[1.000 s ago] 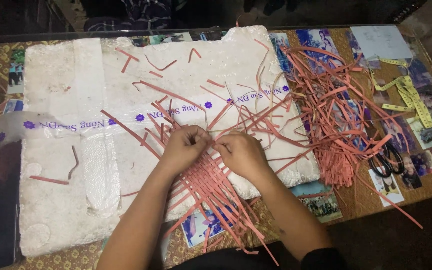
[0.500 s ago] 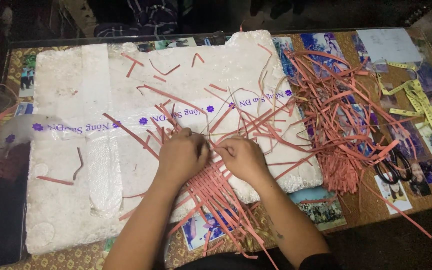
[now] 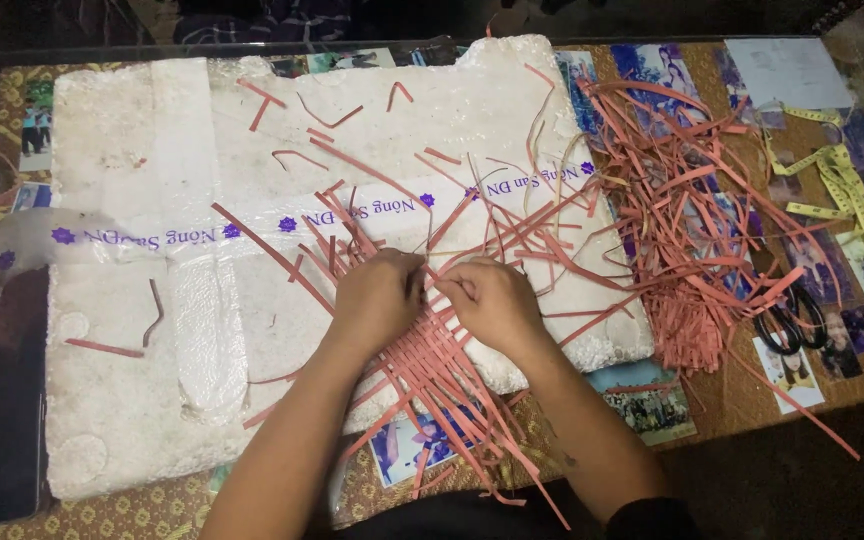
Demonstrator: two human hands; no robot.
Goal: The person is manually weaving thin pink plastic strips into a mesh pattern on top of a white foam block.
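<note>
Partly woven mat of salmon-pink paper strips [image 3: 422, 375] lying on white foam board [image 3: 152, 330], under both hands. Left hand [image 3: 377, 300] and right hand [image 3: 492, 305] side by side, fingers curled, pinching strip ends. Big loose heap of pink strips [image 3: 692, 230] unused on worktop [image 3: 732, 400]. No containers visible.

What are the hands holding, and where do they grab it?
Both the left hand and right hand pinch the woven pink strips at the weave's top edge.
</note>
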